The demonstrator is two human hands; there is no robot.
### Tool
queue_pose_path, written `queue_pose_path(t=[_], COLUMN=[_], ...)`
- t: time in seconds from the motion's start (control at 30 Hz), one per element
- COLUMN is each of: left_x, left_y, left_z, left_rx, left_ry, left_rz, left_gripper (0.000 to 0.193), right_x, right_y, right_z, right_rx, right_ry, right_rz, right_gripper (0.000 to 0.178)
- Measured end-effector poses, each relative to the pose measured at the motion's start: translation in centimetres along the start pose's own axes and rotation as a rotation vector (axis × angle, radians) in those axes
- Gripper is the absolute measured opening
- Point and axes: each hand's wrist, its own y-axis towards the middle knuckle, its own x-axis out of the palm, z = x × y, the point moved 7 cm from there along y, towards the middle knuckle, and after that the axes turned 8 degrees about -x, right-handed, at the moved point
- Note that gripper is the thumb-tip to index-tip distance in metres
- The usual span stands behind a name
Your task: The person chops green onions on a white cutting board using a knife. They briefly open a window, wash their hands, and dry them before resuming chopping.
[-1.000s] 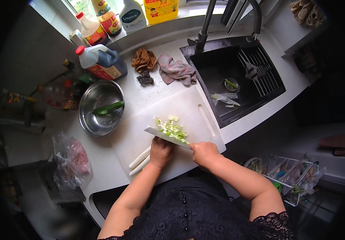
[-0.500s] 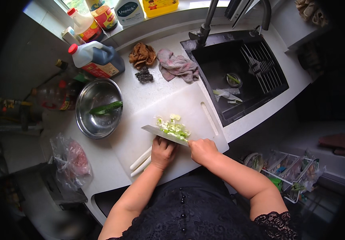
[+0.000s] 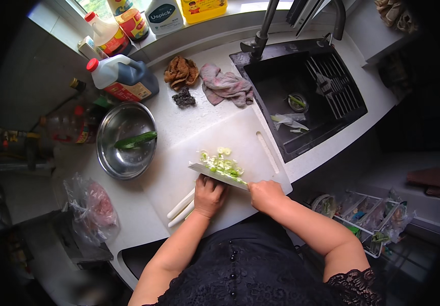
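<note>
My right hand (image 3: 267, 196) grips the handle of a wide-bladed kitchen knife (image 3: 218, 176), whose blade slants across the white cutting board (image 3: 243, 128). Beside the blade, my left hand (image 3: 210, 196) is closed over scallions, fingers curled close to the steel. The white scallion stalks (image 3: 182, 206) stick out from under this hand toward the board's near left corner. On the blade's far side lies a loose heap of chopped scallion (image 3: 222, 162), pale rings and green bits. The blade hides the cut ends of the stalks.
Left of the board stands a steel bowl (image 3: 128, 162) holding a cucumber (image 3: 136, 140). A bag of pinkish meat (image 3: 99, 204) lies at the left edge. Behind are a jug (image 3: 123, 76), a scourer (image 3: 184, 98) and a cloth (image 3: 225, 85). The dark sink (image 3: 281, 137) is at right.
The knife and my right hand have shifted a little to the right and nearer. My left hand has barely moved and stays closed on the scallions.
</note>
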Motion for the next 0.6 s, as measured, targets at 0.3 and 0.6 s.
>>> queue_pose_path(t=[0.3,0.6], left_x=[0.1,-0.2], left_y=[-0.1,-0.5], left_z=[0.1,0.4], left_rx=[0.011,0.025], left_ry=[-0.002,0.004], left_rz=[-0.011,0.040], left_gripper=[0.029,0.027], right_x=[0.0,1.1], right_y=[3.6,4.2], right_z=[-1.3,-1.8], right_rx=[-0.016,-0.058], right_ry=[-0.012,-0.008], right_rz=[0.043,0.188], right_gripper=[0.020,0.021])
